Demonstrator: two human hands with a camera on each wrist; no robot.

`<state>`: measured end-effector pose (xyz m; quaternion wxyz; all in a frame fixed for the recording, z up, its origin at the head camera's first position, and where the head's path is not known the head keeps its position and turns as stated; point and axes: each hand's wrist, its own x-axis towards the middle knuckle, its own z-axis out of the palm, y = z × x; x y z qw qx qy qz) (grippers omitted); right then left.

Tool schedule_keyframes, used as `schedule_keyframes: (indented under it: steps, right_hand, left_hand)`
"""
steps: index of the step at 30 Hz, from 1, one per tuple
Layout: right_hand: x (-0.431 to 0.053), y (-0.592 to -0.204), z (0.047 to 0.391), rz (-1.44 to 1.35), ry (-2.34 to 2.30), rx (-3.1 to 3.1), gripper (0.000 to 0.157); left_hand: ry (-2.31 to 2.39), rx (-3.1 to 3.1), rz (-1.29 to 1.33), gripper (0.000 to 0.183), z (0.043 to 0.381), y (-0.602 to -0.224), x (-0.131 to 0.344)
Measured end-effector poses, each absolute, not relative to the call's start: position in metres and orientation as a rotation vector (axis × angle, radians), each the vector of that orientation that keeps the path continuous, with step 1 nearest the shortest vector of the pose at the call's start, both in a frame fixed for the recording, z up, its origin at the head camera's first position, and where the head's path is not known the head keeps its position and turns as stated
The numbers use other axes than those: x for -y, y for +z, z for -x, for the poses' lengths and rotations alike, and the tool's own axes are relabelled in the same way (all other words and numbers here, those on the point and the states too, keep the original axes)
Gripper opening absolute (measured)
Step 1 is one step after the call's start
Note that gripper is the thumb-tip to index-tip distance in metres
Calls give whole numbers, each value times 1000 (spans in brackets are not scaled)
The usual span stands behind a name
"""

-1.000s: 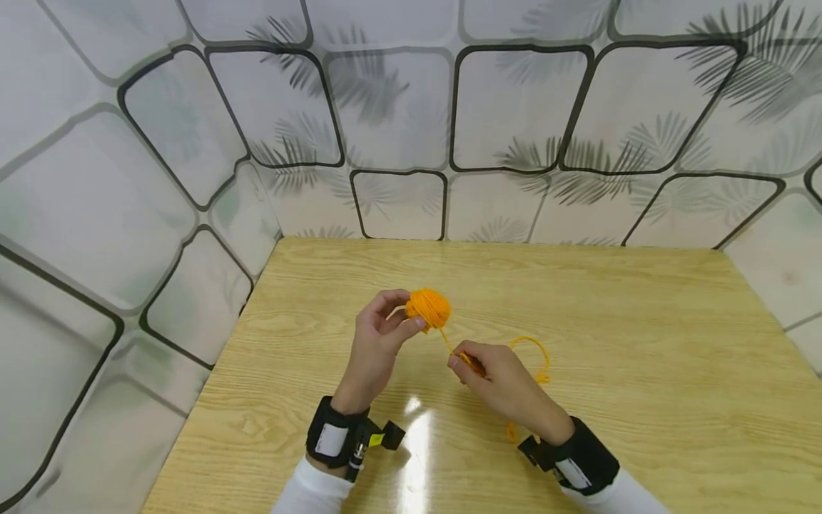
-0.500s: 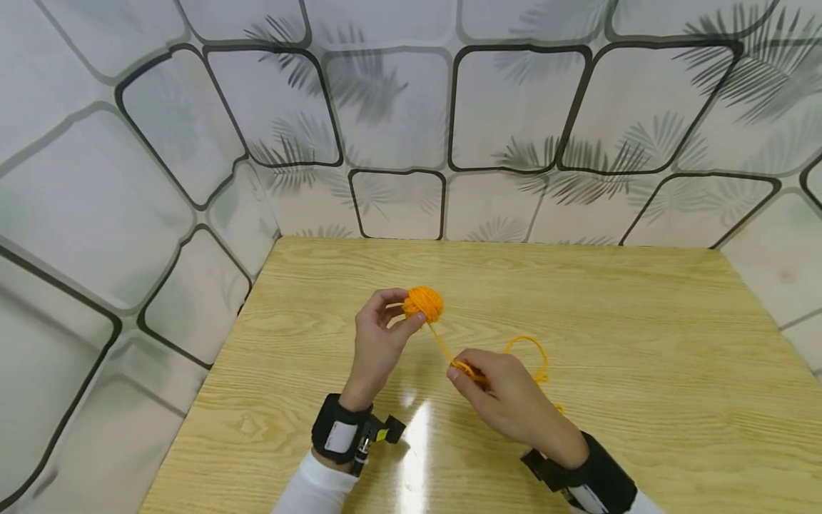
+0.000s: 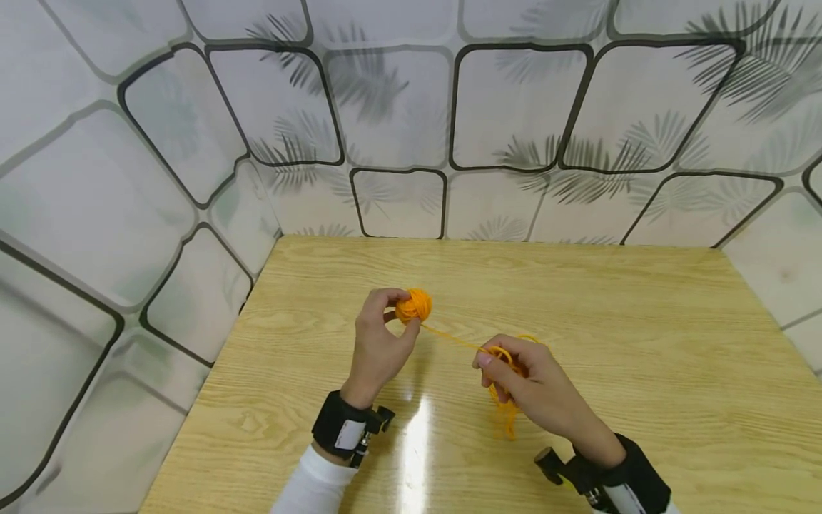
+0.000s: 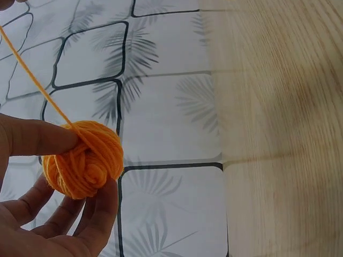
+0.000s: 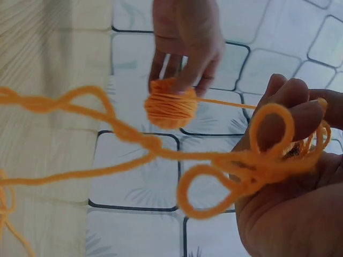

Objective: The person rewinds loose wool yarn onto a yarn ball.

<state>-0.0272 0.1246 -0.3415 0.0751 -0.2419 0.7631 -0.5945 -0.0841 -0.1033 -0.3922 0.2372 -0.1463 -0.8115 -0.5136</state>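
My left hand (image 3: 382, 350) pinches a small ball of orange yarn (image 3: 414, 305) between thumb and fingers, held above the table. In the left wrist view the thumb presses on the wound strands of the yarn ball (image 4: 86, 160). A taut strand (image 3: 452, 337) runs from the ball across to my right hand (image 3: 536, 385), which grips a loose bunch of the same yarn. Loops and a twisted length of yarn (image 5: 128, 131) hang out of the right hand in the right wrist view. Part of the bunch is hidden inside the palm.
A wooden table (image 3: 674, 343) lies under both hands, with a bright light reflection near its front. Behind it and to the left hangs pale cloth (image 3: 398, 100) with dark outlines and leaf prints. Each wrist wears a black strap (image 3: 340, 425) with a small camera.
My right hand has moved right, lengthening the strand between the hands. The yarn ball has turned and shifted slightly left in my left hand. Loose loops now hang below the right hand.
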Motion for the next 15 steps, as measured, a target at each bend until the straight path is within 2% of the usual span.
schedule_keyframes:
  steps: [15]
  right_hand:
    - [-137,-294,36,841,-2203,-2111,20]
  left_hand:
    - [-1297,2424,593,32,80,-395,103]
